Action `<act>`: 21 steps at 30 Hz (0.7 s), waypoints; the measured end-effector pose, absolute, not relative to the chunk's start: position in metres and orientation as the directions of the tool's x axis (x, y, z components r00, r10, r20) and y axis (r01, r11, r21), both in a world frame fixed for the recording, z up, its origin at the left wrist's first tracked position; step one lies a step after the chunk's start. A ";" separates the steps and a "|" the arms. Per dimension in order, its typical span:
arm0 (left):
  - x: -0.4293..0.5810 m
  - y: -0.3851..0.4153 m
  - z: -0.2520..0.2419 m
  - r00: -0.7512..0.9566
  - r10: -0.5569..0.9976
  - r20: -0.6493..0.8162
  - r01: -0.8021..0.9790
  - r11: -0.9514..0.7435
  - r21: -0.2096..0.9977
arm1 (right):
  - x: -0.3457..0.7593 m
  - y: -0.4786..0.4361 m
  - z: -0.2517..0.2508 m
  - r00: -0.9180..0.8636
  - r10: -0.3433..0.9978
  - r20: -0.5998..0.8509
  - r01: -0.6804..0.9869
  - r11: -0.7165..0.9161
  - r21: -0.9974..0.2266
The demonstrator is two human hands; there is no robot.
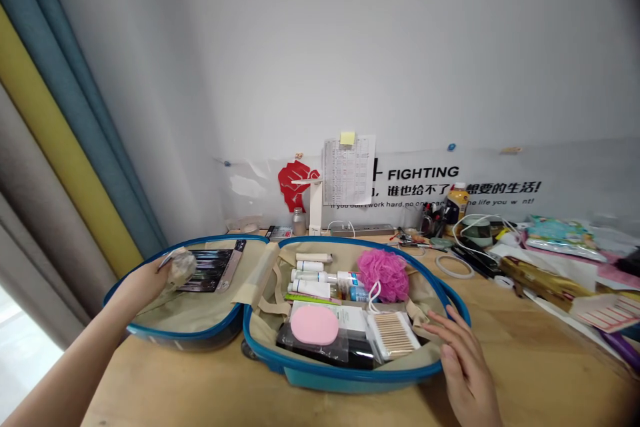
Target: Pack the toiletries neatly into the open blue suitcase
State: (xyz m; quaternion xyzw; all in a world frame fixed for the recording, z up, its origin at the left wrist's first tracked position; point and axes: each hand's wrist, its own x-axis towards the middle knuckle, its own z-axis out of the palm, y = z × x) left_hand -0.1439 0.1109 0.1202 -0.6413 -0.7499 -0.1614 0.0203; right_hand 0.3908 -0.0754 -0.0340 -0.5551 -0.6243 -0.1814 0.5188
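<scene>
A small blue suitcase (pixel 280 363) lies open on the wooden desk, both halves lined in beige. My left hand (pixel 150 280) reaches into the left half, its fingers closed around a crumpled clear plastic bag (pixel 181 267), beside a dark packet (pixel 210 268) strapped to the lid. My right hand (pixel 463 360) lies flat with fingers spread on the right rim of the packed half. That half holds white tubes (pixel 313 277), a pink bath pouf (pixel 383 273), a pink oval sponge (pixel 314 324) and a pack of cotton swabs (pixel 393 335).
Clutter covers the desk's right side: cables (pixel 480 227), a bottle (pixel 457 203), packets (pixel 560 237), a white ring (pixel 454 267). A power strip (pixel 363 229) and a white lamp (pixel 315 207) stand at the wall. Curtains (pixel 60 147) hang at the left. Bare wood (pixel 530 360) shows in front.
</scene>
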 end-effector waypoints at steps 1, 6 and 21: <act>-0.134 0.107 0.125 -0.166 0.954 0.251 0.962 0.100 0.255 | 0.391 -0.076 -0.034 0.157 0.509 0.847 0.882 0.314 -0.352; -0.057 0.090 0.135 0.025 0.965 0.262 0.884 -0.143 0.444 | 0.390 -0.075 -0.035 0.161 0.482 0.861 0.882 0.321 -0.345; 0.147 0.054 0.067 0.718 0.689 0.094 0.556 -0.650 0.518 | 0.388 -0.075 -0.031 0.171 0.466 0.868 0.871 0.340 -0.355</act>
